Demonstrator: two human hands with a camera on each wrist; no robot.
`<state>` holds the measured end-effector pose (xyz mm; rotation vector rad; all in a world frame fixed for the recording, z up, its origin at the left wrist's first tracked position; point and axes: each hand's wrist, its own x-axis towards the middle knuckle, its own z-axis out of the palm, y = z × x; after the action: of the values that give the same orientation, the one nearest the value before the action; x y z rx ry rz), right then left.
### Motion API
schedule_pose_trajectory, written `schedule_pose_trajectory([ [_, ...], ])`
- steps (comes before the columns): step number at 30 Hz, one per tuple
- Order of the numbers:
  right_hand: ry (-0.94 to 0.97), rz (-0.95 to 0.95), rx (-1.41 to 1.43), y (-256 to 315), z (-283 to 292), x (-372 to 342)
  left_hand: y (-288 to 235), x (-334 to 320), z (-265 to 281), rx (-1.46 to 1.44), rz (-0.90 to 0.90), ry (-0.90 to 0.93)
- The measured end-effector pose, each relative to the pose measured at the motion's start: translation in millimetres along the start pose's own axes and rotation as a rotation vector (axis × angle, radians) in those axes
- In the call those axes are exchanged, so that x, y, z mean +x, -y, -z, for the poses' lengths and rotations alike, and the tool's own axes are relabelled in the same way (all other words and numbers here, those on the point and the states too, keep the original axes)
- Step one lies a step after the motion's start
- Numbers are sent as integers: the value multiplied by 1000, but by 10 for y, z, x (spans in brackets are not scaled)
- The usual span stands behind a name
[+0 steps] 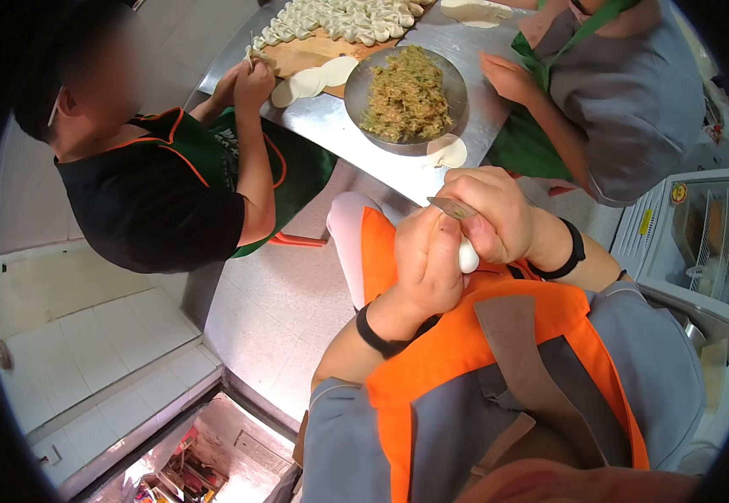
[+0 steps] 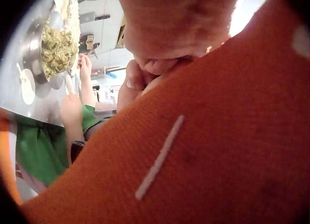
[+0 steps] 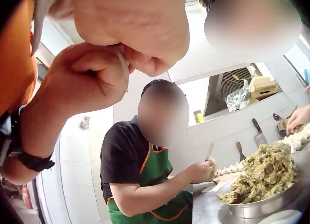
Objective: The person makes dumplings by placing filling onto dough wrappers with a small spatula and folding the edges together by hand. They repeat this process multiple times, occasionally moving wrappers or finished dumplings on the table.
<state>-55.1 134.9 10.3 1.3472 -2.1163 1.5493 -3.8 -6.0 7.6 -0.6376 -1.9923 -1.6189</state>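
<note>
In the head view my left hand and right hand are pressed together in front of my chest, fingers curled round a white dough dumpling. Only its smooth, rounded end shows below the thumbs. A thin, flat metal blade, like a filling spatula, sticks out between the hands at the right thumb. From the right wrist view, a pale dough edge shows between the fingers, the rest hidden. Beyond my hands, a round wrapper lies at the table's near edge, beside a metal bowl of chopped green filling.
Rows of dumplings sit on a wooden board, with overlapping wrappers at its edge. One person works at the left, holding a dumpling and a stick; another person stands at the right. A glass-lidded freezer is at far right.
</note>
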Motion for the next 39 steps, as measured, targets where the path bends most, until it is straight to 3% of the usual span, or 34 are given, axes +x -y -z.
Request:
schedule_pose_trajectory([
  [1,-13,-27,9,5,0,11,-50,37,16,-108,118,0],
  [3,-40,-81,30,26,2,26,-281,77,121,-600,713,86],
  [6,-106,-359,196,123,109,13,-208,73,115,-622,654,6],
  [8,-34,-414,246,277,112,66,-205,67,139,-501,714,19],
  [11,-22,-313,103,230,127,57,-65,67,101,-238,476,52],
  [12,-36,-289,45,198,139,58,-115,71,145,-395,621,104],
  [14,-59,-329,-40,148,177,54,-28,13,126,-335,592,101],
  [20,-60,-532,241,22,212,56,83,12,114,-307,609,-20],
  [24,1,-601,326,-118,233,121,175,95,162,-89,550,74],
  [26,97,-503,140,-208,295,202,270,112,170,-50,548,86],
  [27,146,-452,48,-271,331,263,330,133,145,-172,609,34],
  [29,152,-530,3,-501,371,451,462,190,81,-415,725,-76],
  [32,38,-508,-6,-1274,493,747,589,281,132,-425,772,-160],
  [35,57,-393,-336,-2225,692,1144,806,187,244,-331,909,-14],
  [36,72,-344,-408,-2494,708,1251,887,105,222,-370,959,-45],
  [39,230,-346,-551,-3158,579,1483,1073,-76,192,-230,1020,64],
])
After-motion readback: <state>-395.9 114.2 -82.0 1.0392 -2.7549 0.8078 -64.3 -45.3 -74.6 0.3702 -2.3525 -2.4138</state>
